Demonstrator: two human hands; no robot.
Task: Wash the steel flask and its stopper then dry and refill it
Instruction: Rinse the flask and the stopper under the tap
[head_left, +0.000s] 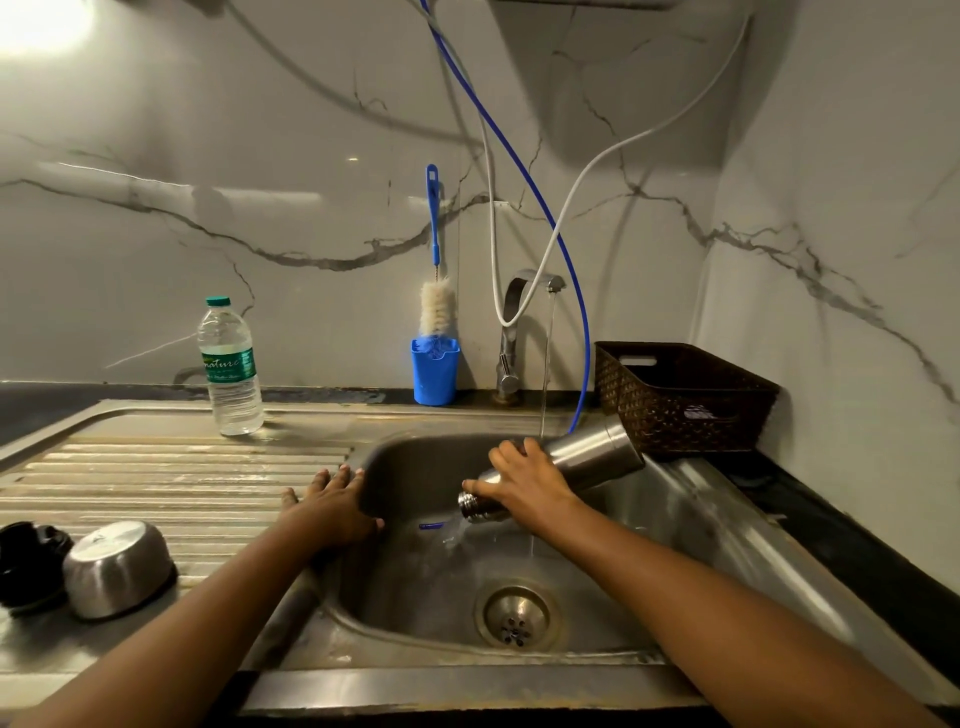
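Stainless steel is forming the sink (467, 680) and its ribbed drainboard (156, 467), set in a dark counter (831, 525) under grey-veined marble walls (260, 182). The tap (511, 332) is running. The right hand (524, 486) is gripping the steel flask (587, 457), tilted mouth-down over the basin, water spilling out. The left hand (332, 506) is lying flat, fingers straight, on the basin's rim. A steel cap (117, 569) and black stopper (28, 561) are lying on the drainboard, a plastic water bottle (231, 364) standing behind.
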